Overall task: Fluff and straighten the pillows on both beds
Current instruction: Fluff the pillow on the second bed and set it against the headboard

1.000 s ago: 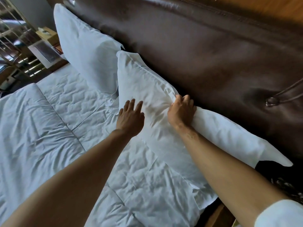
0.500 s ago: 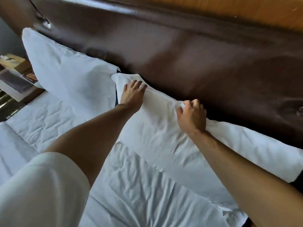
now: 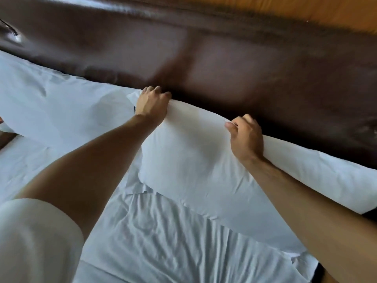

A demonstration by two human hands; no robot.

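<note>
Brown leather headboard spans the top, blurred. Below it lies the rumpled white sheet. A near pillow leans against the headboard, with a second pillow just beside it on the left. The left hand grips the near pillow's top corner; the right hand seems clenched on its upper edge, fingers curled behind.

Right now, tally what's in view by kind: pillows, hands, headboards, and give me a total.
White pillows: 2, the near pillow and the far pillow
Hands: 2, left hand and right hand, each with a grip on the near pillow's top edge
Brown headboard: 1
Total: 5
</note>
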